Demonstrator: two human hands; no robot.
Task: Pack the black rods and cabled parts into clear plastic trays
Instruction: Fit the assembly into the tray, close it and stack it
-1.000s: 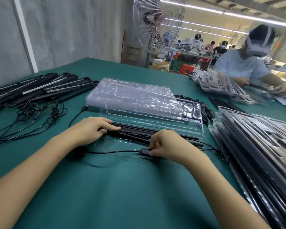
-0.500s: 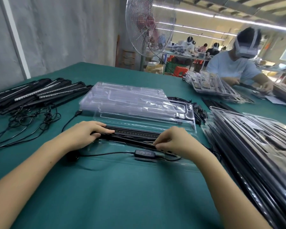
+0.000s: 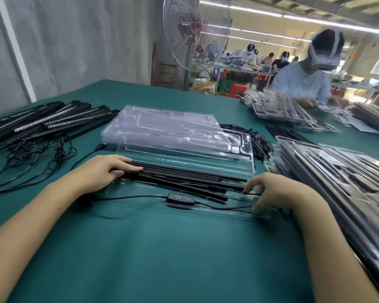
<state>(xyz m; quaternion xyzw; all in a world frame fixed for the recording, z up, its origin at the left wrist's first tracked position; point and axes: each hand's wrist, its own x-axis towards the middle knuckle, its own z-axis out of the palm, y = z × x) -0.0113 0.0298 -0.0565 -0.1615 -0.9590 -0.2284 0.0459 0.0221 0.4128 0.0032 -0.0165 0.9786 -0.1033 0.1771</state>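
Busy workshop, everything's laid out on a green cloth-covered table point(image 3: 162, 248). Far left there's a pile of loose black rods point(image 3: 53, 121) with tangled leads, I'd guess waiting their turn.

The left hand point(image 3: 103, 171) lies flat, fingers straight, pressing down the left end of the bundle of black rods point(image 3: 179, 178) in the shallow clear plastic tray point(image 3: 184, 212), probably so they seat in the slot. The rods' long axis runs left-right across the table. In front sits the black inline controller point(image 3: 181, 197) on its thin black cable point(image 3: 129, 196).

The right hand point(image 3: 271, 193) is curled over the cable at the rods' right end. It's too blurry to tell if it's actually pinching.
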